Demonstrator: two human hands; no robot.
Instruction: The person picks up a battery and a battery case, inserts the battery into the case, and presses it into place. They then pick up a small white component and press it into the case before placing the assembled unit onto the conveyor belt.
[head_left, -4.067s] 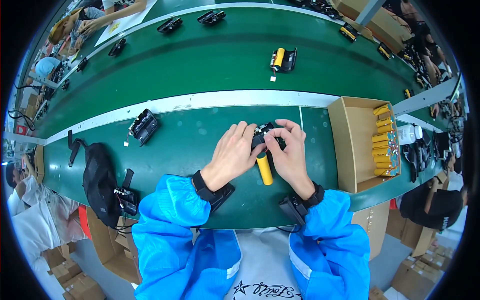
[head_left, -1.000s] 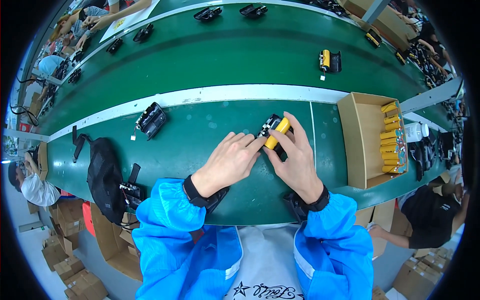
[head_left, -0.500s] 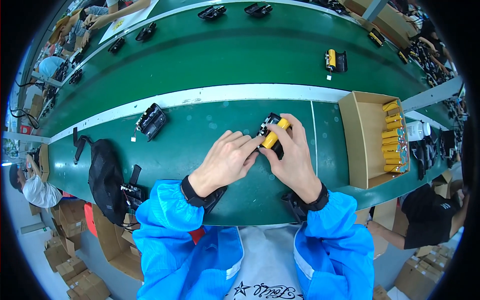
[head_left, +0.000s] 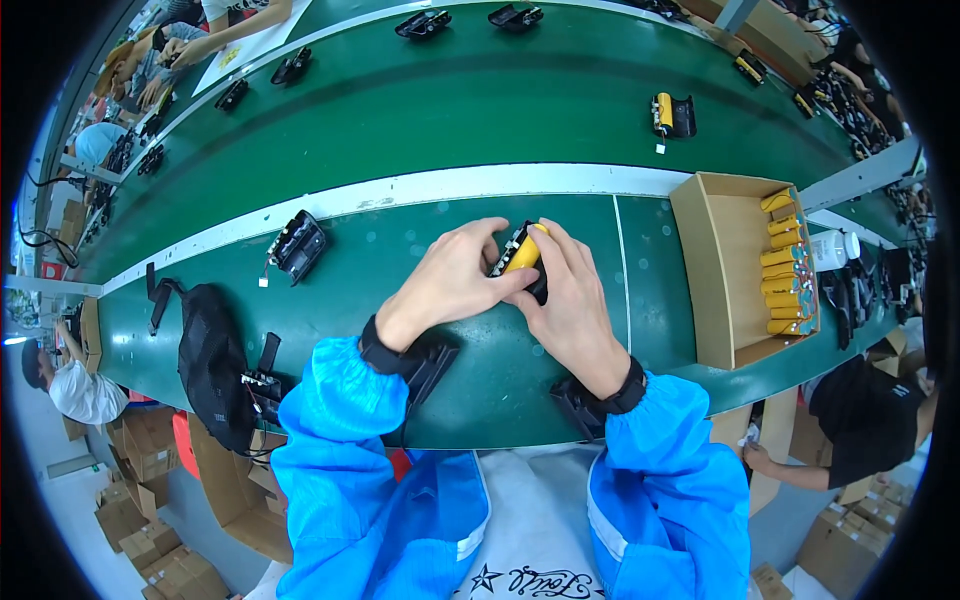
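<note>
A yellow battery (head_left: 523,254) lies lengthwise in a black plastic housing (head_left: 510,243), tilted between my hands above the green bench. My left hand (head_left: 455,272) closes on the housing's left side, its thumb along the near end of the battery. From the right, my right hand (head_left: 568,290) grips the same piece, fingertips over the battery's far end and thumb near its lower end. My fingers hide part of the housing. Left of my hands, another open black housing (head_left: 298,246) with a white connector rests on the bench.
A cardboard box (head_left: 709,270) of yellow batteries stands at right, with a white bottle (head_left: 829,250) beside it. A black bag (head_left: 212,360) lies at left. Beyond the white rail (head_left: 470,184), several housings sit on a green belt (head_left: 480,110). Other people work around.
My hands have drawn slightly left with the housing. The battery now sits deeper in it, and my left hand has turned to wrap its side.
</note>
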